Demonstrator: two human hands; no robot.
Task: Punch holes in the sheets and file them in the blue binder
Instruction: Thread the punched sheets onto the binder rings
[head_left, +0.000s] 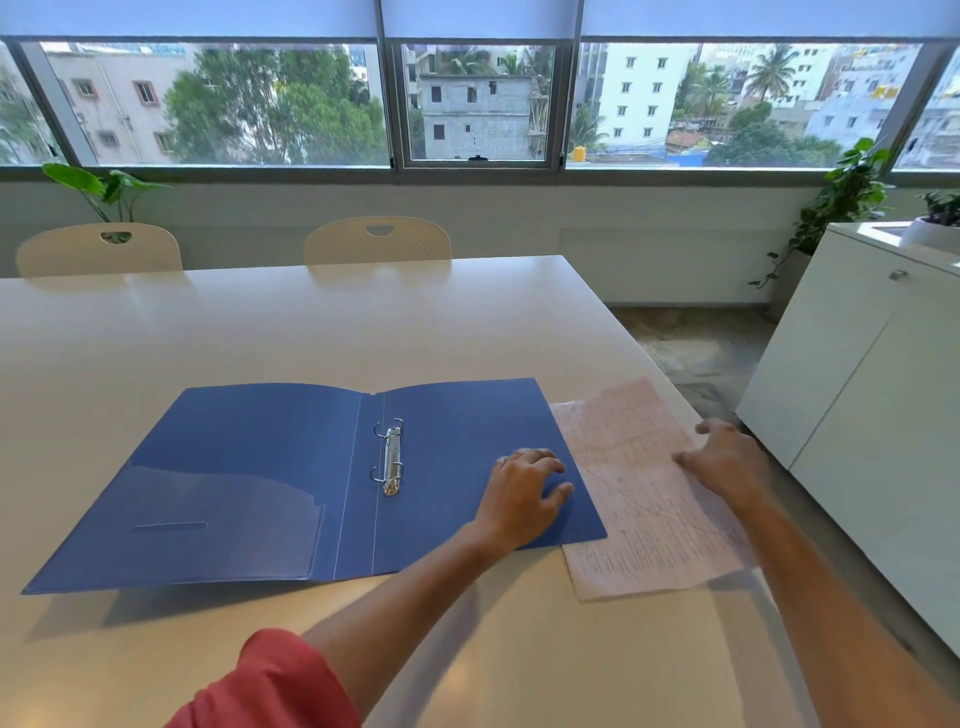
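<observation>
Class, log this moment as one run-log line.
blue binder: open flat | left hand: on binder | right hand: on sheets

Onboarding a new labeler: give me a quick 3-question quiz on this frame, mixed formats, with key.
1. True or false: the binder lies closed on the table.
2. Multiple choice: where do the sheets lie? A) on the binder's rings B) on the table just right of the binder C) on a chair
3. Fill in: the left hand rests on the binder; the right hand rests on the ____.

Key
1. False: it lies open, with the rings exposed.
2. B
3. sheets
</observation>
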